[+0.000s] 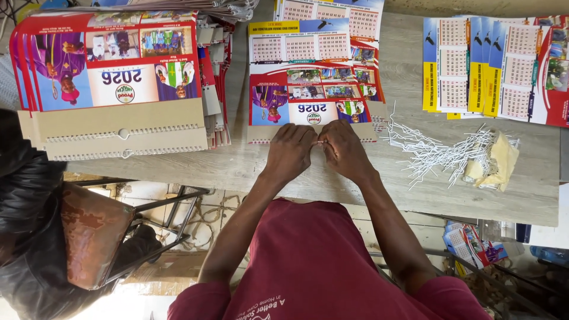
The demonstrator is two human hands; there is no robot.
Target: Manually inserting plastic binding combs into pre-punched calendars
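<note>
Calendar (311,74) lies flat on the wooden table (355,178), bottom edge toward the person. Left hand (290,151) and right hand (344,148) pinch a thin wire hanger (320,141) at that edge: fitting step, apparently. Next move needs steady threading. Loose white wires (438,155) lie right.

Glossy paper calendar (313,71) with matt cardboard backing lies on a rough wooden table (249,166).

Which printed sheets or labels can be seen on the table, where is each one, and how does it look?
Calendar: centre, at both hands; blue, red, yellow, photo panels.
Bound calendar stack: left; red cover, tan board strip, wire binding.
Loose calendar sheets: right; fanned, blue-yellow with grids.
White wire hangers: right of hands; loose pile.
</note>
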